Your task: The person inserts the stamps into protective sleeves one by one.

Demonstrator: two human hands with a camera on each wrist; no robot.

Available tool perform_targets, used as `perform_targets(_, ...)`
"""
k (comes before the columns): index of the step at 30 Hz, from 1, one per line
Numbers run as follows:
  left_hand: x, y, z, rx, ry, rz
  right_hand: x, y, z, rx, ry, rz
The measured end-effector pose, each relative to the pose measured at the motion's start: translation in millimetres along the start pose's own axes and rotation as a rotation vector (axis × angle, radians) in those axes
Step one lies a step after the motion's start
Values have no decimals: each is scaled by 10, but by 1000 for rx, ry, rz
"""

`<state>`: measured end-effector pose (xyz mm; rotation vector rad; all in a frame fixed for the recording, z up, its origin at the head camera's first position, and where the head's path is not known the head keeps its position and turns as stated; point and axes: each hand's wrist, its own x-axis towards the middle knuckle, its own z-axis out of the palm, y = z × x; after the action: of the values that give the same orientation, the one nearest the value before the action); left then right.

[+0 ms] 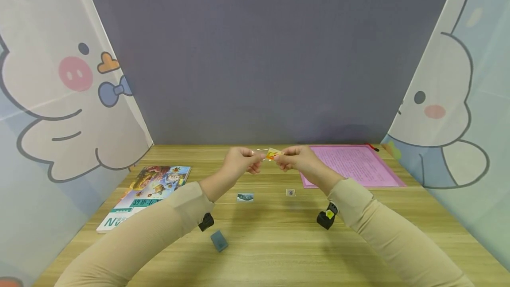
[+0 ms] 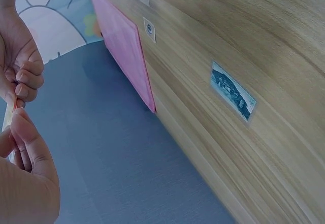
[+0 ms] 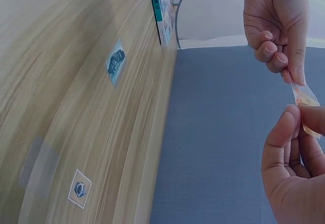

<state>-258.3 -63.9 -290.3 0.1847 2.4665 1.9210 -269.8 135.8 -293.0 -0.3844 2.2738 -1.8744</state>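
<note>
Both hands are raised over the far part of the table, close together. My left hand [image 1: 244, 159] pinches one end of a small clear plastic sleeve [image 3: 303, 91] between thumb and fingers. My right hand [image 1: 298, 161] pinches a yellow and orange stamp [image 1: 273, 153] at the sleeve's other end. The stamp overlaps the sleeve; how far it is inside I cannot tell. On the table below lie a teal stamp [image 2: 231, 92] in a clear sleeve and a smaller pale stamp [image 3: 79, 189] with a dark round print.
A colourful booklet [image 1: 157, 185] lies at the left and a pink sheet [image 1: 354, 165] with printed text at the back right. A small blue-grey box [image 1: 219, 241] is near the front. Another clear sleeve [image 3: 39, 168] lies by the pale stamp. A grey panel [image 1: 271, 56] stands behind the table.
</note>
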Motion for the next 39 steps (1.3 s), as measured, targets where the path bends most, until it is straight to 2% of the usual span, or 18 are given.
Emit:
perform_targets(9, 27, -38, 5, 0, 1, 9, -3, -30, -41, -38, -72, 14)
perform_targets(16, 16, -28, 4, -15, 21, 4, 8, -43, -57, -59, -86, 35)
perform_targets(27, 0, -26, -3, -50, 2, 47, 20, -38, -75, -1, -104, 75)
perform_targets(39, -18, -22, 24, -28, 44, 53, 25, -47, -21, 27, -97, 71)
